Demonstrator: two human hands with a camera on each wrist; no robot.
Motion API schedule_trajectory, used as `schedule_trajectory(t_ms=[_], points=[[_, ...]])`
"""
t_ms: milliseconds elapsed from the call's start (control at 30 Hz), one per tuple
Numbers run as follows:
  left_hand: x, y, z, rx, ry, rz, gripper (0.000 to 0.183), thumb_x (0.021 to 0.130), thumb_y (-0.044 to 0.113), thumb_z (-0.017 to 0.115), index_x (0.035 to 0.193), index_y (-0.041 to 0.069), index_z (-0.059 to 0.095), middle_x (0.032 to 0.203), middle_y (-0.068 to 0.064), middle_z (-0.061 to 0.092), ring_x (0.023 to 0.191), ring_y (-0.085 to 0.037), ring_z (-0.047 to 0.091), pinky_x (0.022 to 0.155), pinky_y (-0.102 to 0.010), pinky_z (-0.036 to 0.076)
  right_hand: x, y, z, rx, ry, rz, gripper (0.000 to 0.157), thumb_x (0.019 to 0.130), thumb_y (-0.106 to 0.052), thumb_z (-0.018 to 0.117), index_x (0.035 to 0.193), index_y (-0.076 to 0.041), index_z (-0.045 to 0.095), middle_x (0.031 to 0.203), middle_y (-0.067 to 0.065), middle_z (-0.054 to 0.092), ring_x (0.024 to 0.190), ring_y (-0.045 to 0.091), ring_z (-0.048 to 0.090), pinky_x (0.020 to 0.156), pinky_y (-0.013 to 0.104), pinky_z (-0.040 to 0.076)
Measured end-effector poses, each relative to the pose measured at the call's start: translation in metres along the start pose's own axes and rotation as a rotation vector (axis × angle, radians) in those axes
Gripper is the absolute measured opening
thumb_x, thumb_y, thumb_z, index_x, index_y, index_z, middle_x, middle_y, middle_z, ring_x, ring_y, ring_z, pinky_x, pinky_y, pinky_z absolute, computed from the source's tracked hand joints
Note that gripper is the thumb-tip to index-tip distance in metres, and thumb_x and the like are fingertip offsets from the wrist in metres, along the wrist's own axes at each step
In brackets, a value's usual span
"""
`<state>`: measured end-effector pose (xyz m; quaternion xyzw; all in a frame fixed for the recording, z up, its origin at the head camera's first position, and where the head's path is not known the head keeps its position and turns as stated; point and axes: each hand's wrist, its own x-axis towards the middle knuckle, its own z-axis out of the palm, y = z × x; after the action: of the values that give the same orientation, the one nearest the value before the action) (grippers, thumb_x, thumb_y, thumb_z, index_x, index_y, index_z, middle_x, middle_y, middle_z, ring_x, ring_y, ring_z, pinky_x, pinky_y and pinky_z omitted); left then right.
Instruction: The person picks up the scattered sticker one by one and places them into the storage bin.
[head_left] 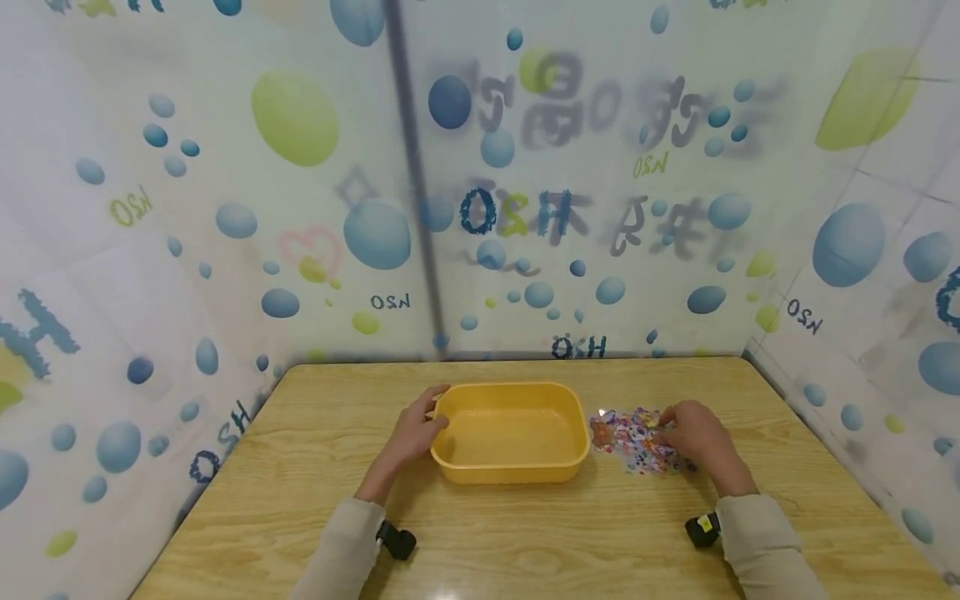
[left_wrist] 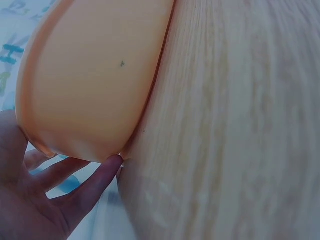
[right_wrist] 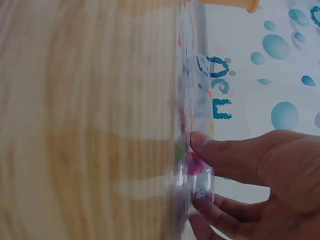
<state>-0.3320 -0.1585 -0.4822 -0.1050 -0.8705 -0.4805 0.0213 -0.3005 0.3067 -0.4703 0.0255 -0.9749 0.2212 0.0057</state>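
Observation:
A yellow plastic basin point(head_left: 510, 475) sits on the table, its inside bare. My left hand point(head_left: 414, 429) holds its left end, thumb over the rim and the other fingers outside; the left wrist view shows that hand point(left_wrist: 55, 192) against the basin's outer wall point(left_wrist: 100, 75). Right of the basin lies a clear plastic pack point(head_left: 641, 442) covered with small, many-coloured figures. At the pack's right side is my right hand point(head_left: 697, 437). In the right wrist view, that hand point(right_wrist: 250, 170) pinches the clear pack point(right_wrist: 200, 120) between thumb and fingers.
The wooden table point(head_left: 517, 533) reaches back to a curtain point(head_left: 525, 250) printed with blue and green drops, which also runs along both sides. A small black camera point(head_left: 397, 542) is on the left wrist, another camera point(head_left: 702, 531) on the right.

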Motion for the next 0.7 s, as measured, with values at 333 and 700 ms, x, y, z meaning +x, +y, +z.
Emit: schedule_trajectory(t_ms=[333, 700], points=[[0.001, 0.002, -0.001, -0.001, -0.002, -0.012, 0.056, 0.096, 0.006, 0.058, 0.151, 0.01, 0.05, 0.135, -0.025, 0.065, 0.107, -0.034, 0.07, 0.088, -0.046, 0.06, 0.0, 0.0, -0.004, 0.065, 0.048, 0.024, 0.051, 0.085, -0.013, 0.078, 0.123, 0.016, 0.059, 0.113, 0.036, 0.065, 0.092, 0.041, 0.064, 0.08, 0.055, 0.054], [-0.001, 0.0, -0.001, -0.006, -0.01, 0.001, 0.055, 0.097, 0.006, 0.057, 0.152, 0.01, 0.049, 0.134, -0.026, 0.065, 0.103, -0.033, 0.071, 0.084, -0.045, 0.06, -0.005, 0.011, -0.004, 0.382, -0.017, 0.085, 0.023, 0.094, -0.003, 0.066, 0.113, 0.011, 0.065, 0.105, 0.03, 0.069, 0.078, 0.02, 0.07, 0.067, 0.035, 0.056]])
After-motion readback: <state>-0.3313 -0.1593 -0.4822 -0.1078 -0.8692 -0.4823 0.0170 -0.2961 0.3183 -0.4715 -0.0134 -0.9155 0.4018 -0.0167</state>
